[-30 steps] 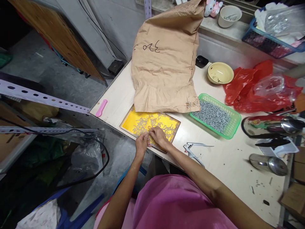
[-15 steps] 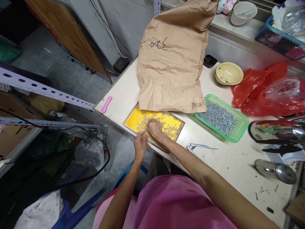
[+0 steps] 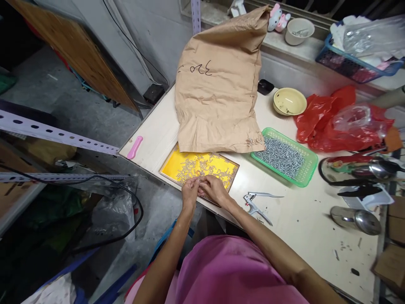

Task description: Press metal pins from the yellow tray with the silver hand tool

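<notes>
My left hand and my right hand meet over the front edge of a shallow yellow tray with a dark rim. Both have their fingers pinched together, fingertips touching or nearly so. Whatever small piece lies between them is too small to make out. Many small metal pins or screws lie scattered across the tray. A large brown paper sack, marked with handwritten figures, covers the tray's back edge. To the right, a green plastic basket holds a heap of similar small metal pieces.
Silver hand pliers lie right of the tray, and a pink handle lies at the table's left edge. Farther right are a yellow bowl, red plastic bags and a steel cup. A perforated metal bar stands left.
My right hand has drawn back from among the pieces in the tray to meet my left hand at its front edge. The view has shifted slightly.
</notes>
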Motion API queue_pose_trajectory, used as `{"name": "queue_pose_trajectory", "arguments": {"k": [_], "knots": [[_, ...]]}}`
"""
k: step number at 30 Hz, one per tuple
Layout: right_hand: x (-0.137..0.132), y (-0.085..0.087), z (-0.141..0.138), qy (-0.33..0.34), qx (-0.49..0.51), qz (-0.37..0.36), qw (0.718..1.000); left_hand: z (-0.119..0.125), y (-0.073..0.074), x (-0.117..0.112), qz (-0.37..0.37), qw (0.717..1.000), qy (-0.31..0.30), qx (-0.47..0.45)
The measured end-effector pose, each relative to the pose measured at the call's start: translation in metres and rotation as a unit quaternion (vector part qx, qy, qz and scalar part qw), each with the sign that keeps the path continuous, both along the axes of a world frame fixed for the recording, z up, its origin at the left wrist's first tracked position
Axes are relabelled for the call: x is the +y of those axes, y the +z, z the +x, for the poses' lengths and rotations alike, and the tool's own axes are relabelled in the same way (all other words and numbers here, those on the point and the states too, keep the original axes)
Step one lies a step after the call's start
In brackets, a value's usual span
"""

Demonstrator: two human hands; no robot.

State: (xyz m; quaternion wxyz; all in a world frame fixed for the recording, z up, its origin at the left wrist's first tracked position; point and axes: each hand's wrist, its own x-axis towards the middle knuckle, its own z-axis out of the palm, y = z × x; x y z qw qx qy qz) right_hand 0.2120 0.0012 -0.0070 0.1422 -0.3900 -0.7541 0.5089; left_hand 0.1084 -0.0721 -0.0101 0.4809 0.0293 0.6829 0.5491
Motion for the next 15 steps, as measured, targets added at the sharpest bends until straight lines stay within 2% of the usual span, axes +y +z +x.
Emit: {"name": "queue_pose_trajectory", "arguments": {"k": [3,7,10,12,15], "knots": [[-0.006,-0.002,0.014,-0.054,0.017,-0.003,0.998,0.012,0.003,0.004,0.001,0.999,-0.048,-0.011],[-0.007,-0.008,0.040,-0.132,0.067,-0.109,0.983,0.028,0.007,0.006,-0.006,0.992,-0.120,-0.029],[-0.010,-0.005,0.064,-0.176,0.085,-0.141,0.970,0.041,0.009,0.005,-0.019,0.980,-0.197,-0.016],[-0.014,0.000,0.082,-0.185,0.081,-0.142,0.969,0.053,0.011,0.002,-0.024,0.966,-0.256,0.031],[-0.022,0.007,0.112,-0.179,0.073,-0.146,0.970,0.079,0.018,-0.004,0.002,0.928,-0.327,0.177]]}}
